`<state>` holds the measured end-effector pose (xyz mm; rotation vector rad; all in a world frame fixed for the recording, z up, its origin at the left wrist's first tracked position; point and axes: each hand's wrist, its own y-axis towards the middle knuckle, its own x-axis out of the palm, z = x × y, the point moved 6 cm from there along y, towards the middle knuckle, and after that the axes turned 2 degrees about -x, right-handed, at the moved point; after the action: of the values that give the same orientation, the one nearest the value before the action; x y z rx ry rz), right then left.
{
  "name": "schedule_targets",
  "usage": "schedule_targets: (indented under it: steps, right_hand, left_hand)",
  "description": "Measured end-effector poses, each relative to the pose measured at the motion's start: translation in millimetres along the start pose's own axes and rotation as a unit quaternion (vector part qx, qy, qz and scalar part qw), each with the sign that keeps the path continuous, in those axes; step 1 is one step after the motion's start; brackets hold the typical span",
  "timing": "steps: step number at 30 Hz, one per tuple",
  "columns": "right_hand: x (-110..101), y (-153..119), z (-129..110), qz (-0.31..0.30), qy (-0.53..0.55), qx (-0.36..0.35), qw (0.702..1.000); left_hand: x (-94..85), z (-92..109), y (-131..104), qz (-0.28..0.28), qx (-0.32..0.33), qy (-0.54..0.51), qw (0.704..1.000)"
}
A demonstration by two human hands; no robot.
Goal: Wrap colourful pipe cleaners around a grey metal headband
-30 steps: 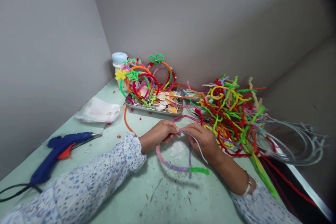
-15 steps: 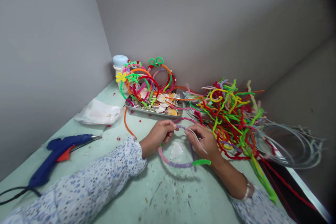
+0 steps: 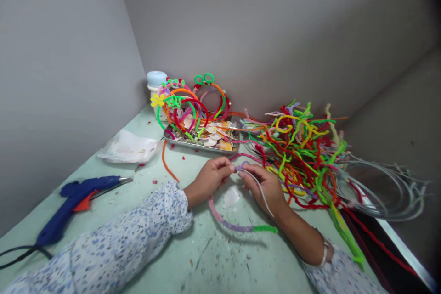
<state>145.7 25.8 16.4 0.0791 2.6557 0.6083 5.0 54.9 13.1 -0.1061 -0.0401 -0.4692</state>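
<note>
Above the middle of the table, my left hand [image 3: 212,178] pinches a thin hoop wrapped in pipe cleaners. Its wrapped part [image 3: 237,228], pink, purple and green, curves below both hands. The fingers of my right hand [image 3: 265,186] are closed on a purple pipe cleaner [image 3: 244,165] where it meets the hoop, close to the left fingertips. A bare whitish end of the hoop [image 3: 263,193] runs down over the right hand. A small clear piece [image 3: 232,196] lies on the table between the hands.
Behind the hands, a metal tray [image 3: 206,148] of shells has colourful wrapped hoops [image 3: 193,96] over it. Tangled pipe cleaners [image 3: 299,147] and clear hoops [image 3: 389,188] lie right. At left are a blue glue gun [image 3: 69,206] and plastic bag [image 3: 129,147]; a lidded jar [image 3: 156,80] stands behind.
The purple pipe cleaner's hanging tail has moved up and now loops above the right fingers. The wrapped hoop's green end has dropped slightly, and the bare end has shifted down over the right hand.
</note>
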Motion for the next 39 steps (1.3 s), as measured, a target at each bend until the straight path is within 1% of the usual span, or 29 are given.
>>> schedule_targets:
  steps: [8,16,23,27,31,39]
  right_hand:
    - [-2.1,-0.1,-7.3,0.031,0.001,-0.009,0.999]
    - [-1.6,-3.2,-7.7,0.025,-0.046,-0.032,0.998]
    - [-2.3,-2.4,-12.6,0.006,-0.090,-0.068,0.994]
    - [-3.5,-2.7,-16.6,-0.010,-0.112,-0.098,0.989]
    - [-5.1,-3.7,-20.7,-0.026,-0.127,-0.142,0.981]
    - [-5.5,-6.1,-21.6,-0.058,-0.116,-0.198,0.971]
  left_hand:
    - [0.8,0.0,-1.1,0.006,-0.003,0.034,0.999]
    - [0.3,-3.2,0.7,-0.005,0.007,0.051,0.999]
    - [0.8,-5.5,0.7,-0.012,-0.024,0.051,0.998]
    - [2.6,-6.5,0.4,-0.028,-0.048,0.047,0.997]
    - [4.1,-7.2,0.8,-0.046,-0.069,0.045,0.995]
    - [5.9,-12.9,2.2,-0.102,-0.094,0.036,0.990]
